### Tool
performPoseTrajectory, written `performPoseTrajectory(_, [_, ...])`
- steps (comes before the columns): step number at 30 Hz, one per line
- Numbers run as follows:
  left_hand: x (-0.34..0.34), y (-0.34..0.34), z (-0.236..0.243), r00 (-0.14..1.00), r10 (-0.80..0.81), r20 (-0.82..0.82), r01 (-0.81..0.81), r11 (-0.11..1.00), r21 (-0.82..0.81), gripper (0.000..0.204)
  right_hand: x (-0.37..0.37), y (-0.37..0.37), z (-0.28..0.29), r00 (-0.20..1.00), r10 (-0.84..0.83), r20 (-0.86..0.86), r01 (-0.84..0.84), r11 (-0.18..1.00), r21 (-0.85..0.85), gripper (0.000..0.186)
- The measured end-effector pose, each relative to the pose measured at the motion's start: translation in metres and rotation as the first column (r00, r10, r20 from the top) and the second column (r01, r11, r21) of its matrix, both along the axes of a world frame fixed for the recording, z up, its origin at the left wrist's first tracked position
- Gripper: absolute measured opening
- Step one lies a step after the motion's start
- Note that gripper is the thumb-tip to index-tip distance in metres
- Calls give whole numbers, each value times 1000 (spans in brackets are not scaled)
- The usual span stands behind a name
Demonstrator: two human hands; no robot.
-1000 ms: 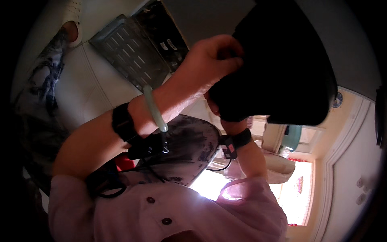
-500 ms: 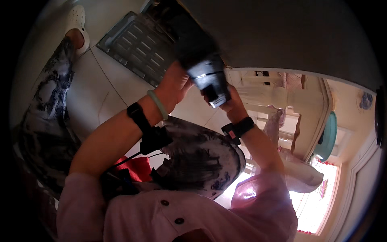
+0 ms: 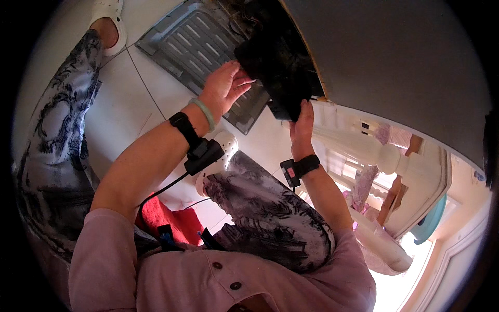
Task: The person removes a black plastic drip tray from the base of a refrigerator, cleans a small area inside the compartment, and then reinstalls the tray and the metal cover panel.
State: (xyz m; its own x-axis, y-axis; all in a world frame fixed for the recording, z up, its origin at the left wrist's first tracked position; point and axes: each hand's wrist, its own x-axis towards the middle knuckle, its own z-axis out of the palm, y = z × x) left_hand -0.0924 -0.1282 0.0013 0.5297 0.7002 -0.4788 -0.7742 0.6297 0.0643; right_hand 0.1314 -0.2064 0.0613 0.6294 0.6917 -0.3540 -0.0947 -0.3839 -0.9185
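A black box-shaped thing [image 3: 283,83], too dark for its kind to show, is held tilted at the opening of a large grey panel-sided unit [image 3: 374,57]. My right hand [image 3: 303,125] grips its lower corner, with the thumb along the near side. At its left edge, my left hand [image 3: 221,88] has its fingers curled against it; part of the fingertips is lost in the dark. Behind the black thing, tangled wires or loose bits [image 3: 244,23] show faintly inside the opening.
A grey slotted panel [image 3: 189,47] lies on the tiled floor [image 3: 122,99] left of the opening. My bent legs in patterned trousers [image 3: 270,213] frame the space, with a red cloth [image 3: 171,218] between them. Pale furniture [image 3: 416,177] and a teal basin [image 3: 431,221] stand at the right.
The black thing has swung up and into the opening's shadow; its shiny lower end no longer faces me. Both hands stay at it, the left now with looser fingers. My view has shifted slightly.
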Motion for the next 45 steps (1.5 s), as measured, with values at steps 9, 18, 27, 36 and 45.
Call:
performPoseTrajectory(9, [44,29,14,985,-131,-110,146,978,151,43,18,49,-15,988,29,150,-31,999,12,63])
performPoseTrajectory(18, [58,34,3,985,-159,-71,167,975,143,32,24,59,-21,910,79,406,-63,997,-53,64])
performPoseTrajectory(27, [88,77,21,976,-177,-127,201,957,209,14,47,83,-21,990,-87,111,76,992,101,49])
performPoseTrajectory(36, [118,104,17,968,-161,-193,201,957,208,21,72,90,-43,962,-61,-266,134,955,265,45])
performPoseTrajectory(45, [134,109,22,953,-139,-270,187,969,162,28,54,79,-37,996,47,-75,-2,860,510,53])
